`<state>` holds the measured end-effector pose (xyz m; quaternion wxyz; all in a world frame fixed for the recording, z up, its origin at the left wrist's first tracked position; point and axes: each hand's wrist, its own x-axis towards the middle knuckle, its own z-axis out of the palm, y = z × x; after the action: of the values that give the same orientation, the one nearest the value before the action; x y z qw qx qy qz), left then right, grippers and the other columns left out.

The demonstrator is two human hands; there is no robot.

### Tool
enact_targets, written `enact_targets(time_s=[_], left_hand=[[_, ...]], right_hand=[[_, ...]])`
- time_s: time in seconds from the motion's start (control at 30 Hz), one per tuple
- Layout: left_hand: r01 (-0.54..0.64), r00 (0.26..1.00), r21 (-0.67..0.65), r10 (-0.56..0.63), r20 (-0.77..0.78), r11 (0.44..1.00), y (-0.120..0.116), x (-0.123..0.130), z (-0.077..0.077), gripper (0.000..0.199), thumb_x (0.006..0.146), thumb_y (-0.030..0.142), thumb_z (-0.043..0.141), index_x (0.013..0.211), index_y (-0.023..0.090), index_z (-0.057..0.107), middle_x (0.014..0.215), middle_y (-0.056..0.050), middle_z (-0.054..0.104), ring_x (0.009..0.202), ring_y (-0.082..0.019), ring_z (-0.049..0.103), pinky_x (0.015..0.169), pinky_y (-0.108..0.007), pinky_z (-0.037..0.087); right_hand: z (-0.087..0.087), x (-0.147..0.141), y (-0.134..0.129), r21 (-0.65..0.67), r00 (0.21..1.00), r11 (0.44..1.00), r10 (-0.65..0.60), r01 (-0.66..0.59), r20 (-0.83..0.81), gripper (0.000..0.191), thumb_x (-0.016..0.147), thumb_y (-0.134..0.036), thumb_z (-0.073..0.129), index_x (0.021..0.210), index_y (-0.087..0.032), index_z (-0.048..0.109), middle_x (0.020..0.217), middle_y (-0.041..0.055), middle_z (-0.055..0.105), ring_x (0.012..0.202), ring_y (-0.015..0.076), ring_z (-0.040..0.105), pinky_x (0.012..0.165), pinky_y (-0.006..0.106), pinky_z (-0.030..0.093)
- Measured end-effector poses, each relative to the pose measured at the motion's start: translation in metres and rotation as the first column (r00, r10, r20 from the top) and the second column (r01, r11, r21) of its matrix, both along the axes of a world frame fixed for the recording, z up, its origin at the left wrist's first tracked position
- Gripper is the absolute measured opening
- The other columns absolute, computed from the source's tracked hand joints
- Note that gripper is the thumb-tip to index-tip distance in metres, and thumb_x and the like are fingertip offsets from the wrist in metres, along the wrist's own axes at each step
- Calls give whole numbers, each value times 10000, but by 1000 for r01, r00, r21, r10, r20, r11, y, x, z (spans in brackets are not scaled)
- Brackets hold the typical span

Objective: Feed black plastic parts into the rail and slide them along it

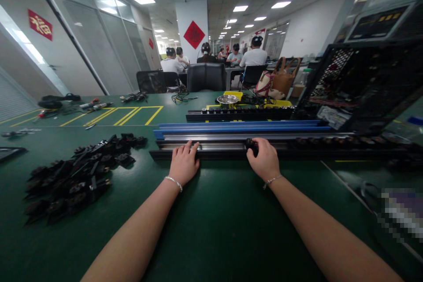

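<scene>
A long black channel rail (224,156) lies across the green table in front of me. My left hand (184,163) rests over its left part, fingers stretched across the top edge. At the middle of the rail, my right hand (265,158) is closed on a small black plastic module (251,144), thumb in front; its lower side is hidden. To the right, a row of similar black modules (324,142) sits along the rail. Left of my left hand spreads a loose pile of black plastic parts (82,172).
Blue rails (238,126) lie just behind the black one. Farther back are another filled black rail (238,115), a metal dish (228,99) and a yellow tray (233,95). An open black computer case (357,83) stands at right. Several people sit beyond the table.
</scene>
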<state>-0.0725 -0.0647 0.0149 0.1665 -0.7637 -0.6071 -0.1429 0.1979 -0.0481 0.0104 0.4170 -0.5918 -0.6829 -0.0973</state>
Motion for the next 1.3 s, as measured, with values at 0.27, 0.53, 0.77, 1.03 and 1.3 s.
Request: enact_targets(time_s=[0.27, 0.53, 0.77, 1.03, 1.3], left_hand=[[6, 1000, 12, -6, -3, 1000, 0, 0, -1, 544, 808, 314, 491, 1340, 213, 433, 1405, -105, 440, 1152, -273, 485, 986, -434, 336], [-2, 1000, -7, 2, 9, 1000, 0, 0, 0, 549, 809, 321, 484, 1346, 221, 421, 1414, -101, 430, 1175, -272, 468, 994, -437, 331], [-3, 1000, -17, 3, 22, 1000, 0, 0, 0, 549, 806, 320, 485, 1345, 232, 423, 1420, -98, 422, 1172, -273, 470, 1000, -440, 323], [-3, 1000, -7, 3, 8, 1000, -1, 1, 1, 549, 807, 319, 488, 1343, 222, 422, 1412, -104, 430, 1160, -275, 477, 1000, -440, 319], [0, 1000, -8, 0, 17, 1000, -1, 1, 0, 549, 806, 314, 489, 1344, 222, 423, 1411, -106, 433, 1159, -275, 477, 997, -439, 321]], right_hand=[[-1, 0, 0, 16, 999, 999, 32, -32, -13, 271, 741, -245, 503, 1003, -179, 530, 970, 99, 625, 906, 252, 580, 859, 427, 439], [0, -3, -1, 0, 995, 995, 95, -95, -7, 284, 745, -238, 498, 1018, -170, 536, 979, 105, 635, 918, 252, 585, 897, 442, 430], [1, -3, -2, 2, 988, 988, 153, -153, -9, 304, 754, -229, 488, 1050, -177, 534, 991, 102, 641, 925, 248, 594, 905, 450, 433], [-1, -3, -1, -7, 979, 979, 204, -204, -26, 313, 748, -215, 479, 1050, -169, 549, 1034, 114, 643, 972, 248, 592, 927, 450, 427], [0, -6, -3, -8, 977, 977, 212, -212, -22, 304, 751, -213, 470, 1037, -178, 564, 1076, 112, 646, 985, 252, 594, 940, 476, 421]])
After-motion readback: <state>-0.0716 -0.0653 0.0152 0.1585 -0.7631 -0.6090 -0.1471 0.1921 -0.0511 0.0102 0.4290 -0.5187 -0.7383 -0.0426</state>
